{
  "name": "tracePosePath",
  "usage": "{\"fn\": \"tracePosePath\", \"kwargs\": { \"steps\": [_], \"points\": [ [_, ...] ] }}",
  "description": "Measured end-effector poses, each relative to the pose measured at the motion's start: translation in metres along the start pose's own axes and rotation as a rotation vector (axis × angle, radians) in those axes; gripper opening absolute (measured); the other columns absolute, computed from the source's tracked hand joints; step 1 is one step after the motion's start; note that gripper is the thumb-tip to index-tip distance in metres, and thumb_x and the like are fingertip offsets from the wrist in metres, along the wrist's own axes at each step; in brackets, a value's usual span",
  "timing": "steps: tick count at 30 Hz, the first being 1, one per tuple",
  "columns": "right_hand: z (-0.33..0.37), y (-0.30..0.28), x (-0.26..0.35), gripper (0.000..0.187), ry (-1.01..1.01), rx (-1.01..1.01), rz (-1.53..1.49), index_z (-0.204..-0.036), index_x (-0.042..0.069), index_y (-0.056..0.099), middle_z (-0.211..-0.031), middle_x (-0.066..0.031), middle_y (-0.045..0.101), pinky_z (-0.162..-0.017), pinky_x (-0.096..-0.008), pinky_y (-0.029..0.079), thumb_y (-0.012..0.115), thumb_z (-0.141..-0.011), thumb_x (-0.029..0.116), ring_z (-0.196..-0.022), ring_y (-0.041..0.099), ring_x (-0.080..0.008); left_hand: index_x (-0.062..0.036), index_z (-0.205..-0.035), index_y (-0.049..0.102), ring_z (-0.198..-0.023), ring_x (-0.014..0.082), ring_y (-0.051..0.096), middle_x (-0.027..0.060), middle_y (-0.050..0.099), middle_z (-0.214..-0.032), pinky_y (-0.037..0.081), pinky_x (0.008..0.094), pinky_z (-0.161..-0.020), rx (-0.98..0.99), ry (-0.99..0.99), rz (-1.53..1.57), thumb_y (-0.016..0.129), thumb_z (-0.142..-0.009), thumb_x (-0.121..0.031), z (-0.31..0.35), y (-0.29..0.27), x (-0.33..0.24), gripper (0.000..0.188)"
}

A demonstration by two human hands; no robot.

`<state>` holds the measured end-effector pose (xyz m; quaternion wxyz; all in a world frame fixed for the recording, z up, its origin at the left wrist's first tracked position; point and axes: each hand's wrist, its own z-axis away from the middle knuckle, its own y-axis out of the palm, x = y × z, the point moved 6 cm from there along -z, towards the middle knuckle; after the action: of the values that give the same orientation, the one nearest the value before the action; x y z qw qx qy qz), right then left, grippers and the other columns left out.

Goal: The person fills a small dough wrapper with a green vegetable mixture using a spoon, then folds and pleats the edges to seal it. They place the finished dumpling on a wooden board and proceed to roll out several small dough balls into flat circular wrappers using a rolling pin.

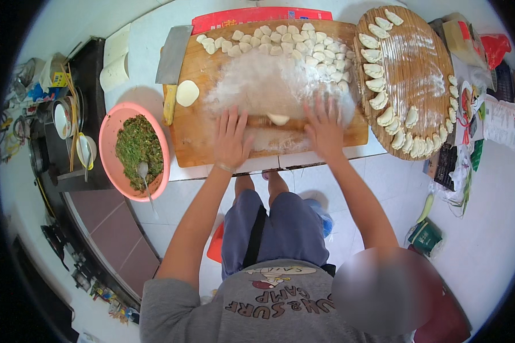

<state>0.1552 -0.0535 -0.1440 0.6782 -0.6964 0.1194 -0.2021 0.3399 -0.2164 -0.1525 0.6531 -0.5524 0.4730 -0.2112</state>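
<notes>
My left hand [232, 138] and my right hand [326, 128] lie flat with fingers stretched out over the two ends of a wooden rolling pin [294, 124]. A small piece of dough [278, 119] sits at the pin's middle, between my hands. Beneath is a floured wooden cutting board [194, 137]. Many small flattened dough pieces [276, 38] cover its far side and far right. One round wrapper [187, 93] rests on the board's left, near a cleaver [174, 56] whose wooden handle points toward me.
Left stands a pink bowl [105, 137] of green filling [134, 146] with a spoon [143, 171]. An oval wooden board [415, 63] at right carries folded dumplings [373, 70] along its edge. Someone in dark red [443, 326] is close by my right arm. Bowls and chopsticks [72, 108] occupy the dark left counter.
</notes>
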Motion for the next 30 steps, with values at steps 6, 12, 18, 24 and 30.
{"fn": "tracePosePath", "kwargs": {
  "steps": [6, 12, 18, 24, 30],
  "points": [
    [-0.018, 0.008, -0.014, 0.047, -0.103, -0.014, -0.211, -0.118, 0.009, 0.056, -0.108, -0.0112, 0.058, -0.092, -0.0424, 0.044, 0.073, -0.076, 0.023, -0.104, 0.056, -0.0321, -0.0107, -0.144, 0.038, -0.139, 0.0394, 0.028, 0.0133, 0.030, -0.153, 0.020, 0.0523, -0.115, -0.040, 0.086, -0.019, 0.064, -0.082, -0.040, -0.048, -0.006, -0.015, 0.073],
    [-0.012, -0.008, -0.011, 0.036, -0.053, -0.126, -0.375, -0.105, 0.007, 0.059, -0.094, -0.0111, 0.057, -0.073, -0.0416, 0.049, 0.074, -0.076, 0.020, -0.086, 0.059, -0.0320, -0.0074, -0.112, 0.059, -0.117, 0.0319, 0.051, 0.0107, 0.056, -0.124, 0.041, 0.0447, -0.101, -0.096, 0.439, 0.246, 0.072, -0.074, -0.018, -0.071, 0.000, -0.052, 0.042],
    [0.016, 0.015, -0.032, 0.030, 0.351, 0.236, -0.992, -0.101, -0.001, 0.064, -0.076, -0.0117, 0.061, -0.060, -0.0353, 0.046, 0.064, -0.090, 0.028, -0.064, 0.056, -0.0222, -0.0075, -0.095, 0.062, -0.092, 0.0269, 0.063, 0.0064, 0.066, -0.098, 0.051, 0.0381, -0.081, -0.233, 0.582, 0.348, 0.070, -0.068, -0.006, -0.054, -0.013, -0.086, 0.029],
    [0.028, 0.029, -0.062, 0.030, 0.510, 0.168, -1.116, -0.104, 0.001, 0.064, -0.073, -0.0125, 0.062, -0.059, -0.0324, 0.043, 0.062, -0.093, 0.029, -0.062, 0.054, -0.0202, -0.0062, -0.102, 0.063, -0.085, 0.0292, 0.065, 0.0084, 0.068, -0.096, 0.052, 0.0366, -0.078, 0.072, -0.564, 0.865, 0.071, -0.076, -0.010, -0.035, 0.030, -0.049, 0.027],
    [0.024, -0.016, -0.061, 0.034, 0.176, -0.159, -0.553, -0.111, 0.005, 0.062, -0.084, -0.0133, 0.065, -0.062, -0.0379, 0.048, 0.065, -0.088, 0.030, -0.070, 0.061, -0.0306, -0.0081, -0.127, 0.054, -0.123, 0.0344, 0.049, 0.0206, 0.048, -0.137, 0.040, 0.0436, -0.099, -0.170, -0.242, 0.250, 0.066, -0.084, -0.015, -0.010, -0.003, -0.015, 0.045]
  ]
}}
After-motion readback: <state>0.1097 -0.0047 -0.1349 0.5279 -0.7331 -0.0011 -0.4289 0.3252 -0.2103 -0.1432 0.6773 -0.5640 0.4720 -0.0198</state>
